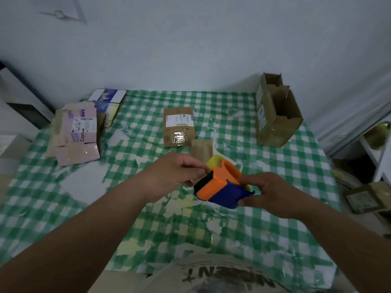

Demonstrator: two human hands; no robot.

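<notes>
L hand [173, 174]: fingers curled, thumb + forefinger tips pinched on the black upper-left edge of the orange-blue plastic dispenser [220, 187]; forearm comes in from lower left.
R hand [273, 193]: clamped on the dispenser's blue end, thumb on the near side, other fingers wrapped behind + under it; forearm comes in from lower right.
Dispenser: held between both hands, up off the table, above the mid part of the green-check tablecloth [275, 218]. Tilted, black end up-left, blue end down-right. Orange body w/ round collar on top, blue shell below, yellow part poking out behind; can't tell what the yellow part is.
Small brown packet [202, 150]: on the cloth just beyond the dispenser, its lower end hidden by hand + yellow part.
Brown mailer pouch [178, 126]: flat on the cloth, white label up, just behind the small packet, touching or nearly so.
Pink flattened carton [78, 134]: far left on the cloth, label + print up, well apart from the hands.
Blue-white carton [109, 102]: behind the pink one, at the far-left corner by the wall.
Open cardboard box [277, 117]: upright at far right, flaps up, near the wall.
Cloth: worn, white patches + torn bits around the middle.
Shirt [211, 275]: pale w/ dark print, bottom edge of view.
</notes>
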